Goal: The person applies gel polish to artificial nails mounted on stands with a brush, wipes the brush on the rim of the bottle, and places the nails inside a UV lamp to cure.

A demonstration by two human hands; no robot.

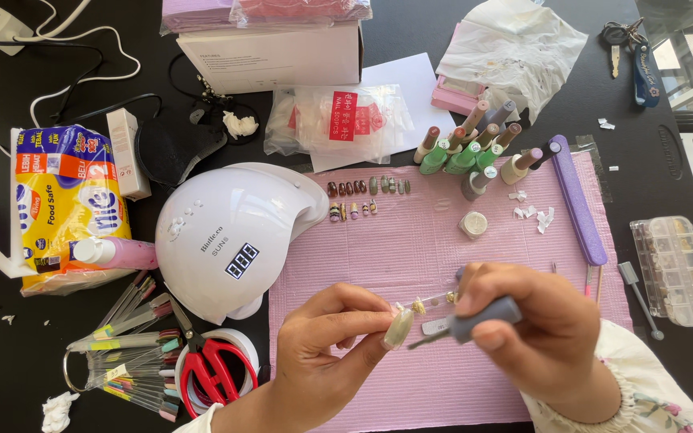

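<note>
My left hand point(326, 345) pinches a pale glittery false nail tip point(399, 327) between thumb and fingers. My right hand point(535, 325) holds a grey-handled polish brush point(475, 322), its thin tip touching the nail tip. Both hands hover over a pink mat point(435, 240). On the mat below the hands lie a small clear stick with beads point(427, 303) and a white piece. Painted nail tips point(366, 196) lie in two rows at the mat's upper left. Several polish bottles point(475, 148) lie at its top.
A white domed nail lamp point(230, 236) stands left of the mat. Red scissors point(210, 365) and a ring of colour swatch sticks point(134, 353) lie below it. A purple nail file point(577, 200), a clear bead organiser point(674, 269), a wipes pack point(70, 204) and a box point(274, 52) surround.
</note>
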